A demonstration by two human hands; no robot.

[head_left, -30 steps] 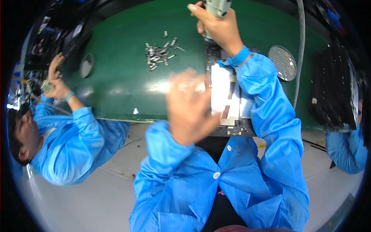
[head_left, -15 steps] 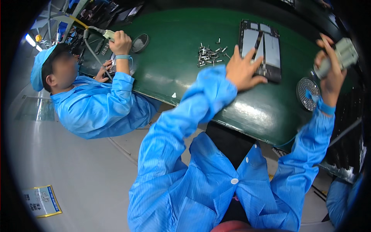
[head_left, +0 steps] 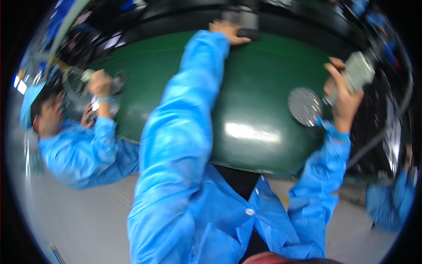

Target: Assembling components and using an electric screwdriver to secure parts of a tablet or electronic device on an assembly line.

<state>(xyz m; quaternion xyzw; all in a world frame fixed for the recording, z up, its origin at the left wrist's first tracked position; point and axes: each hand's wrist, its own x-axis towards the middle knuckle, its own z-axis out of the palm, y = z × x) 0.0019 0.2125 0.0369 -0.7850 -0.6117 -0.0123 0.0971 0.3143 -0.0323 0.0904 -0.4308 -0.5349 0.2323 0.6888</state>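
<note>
At the far side of the green table, my left hand (head_left: pixel 227 31) reaches out with its thumb stretched sideways. It touches the near left part of an opened tablet (head_left: pixel 249 21), dark-framed with grey cells inside; blur hides how the fingers lie. My right hand (head_left: pixel 345 104) is wrapped round a beige electric screwdriver (head_left: pixel 359 72), held up over the table's right side. Its tip points down and left, towards a round perforated metal dish (head_left: pixel 304 107) on the table just left of that hand.
The green table (head_left: pixel 250 92) curves away ahead of me. A co-worker (head_left: pixel 77 145) in blue sits at the left, one raised hand on a pale tool. Dark equipment and a cable (head_left: pixel 373 143) stand at the right. Another blue sleeve (head_left: pixel 387 200) shows at the far right.
My left hand and the tablet have moved away to the table's far side. The screwdriver stays in my right hand. The view has shifted, and the small metal parts no longer show.
</note>
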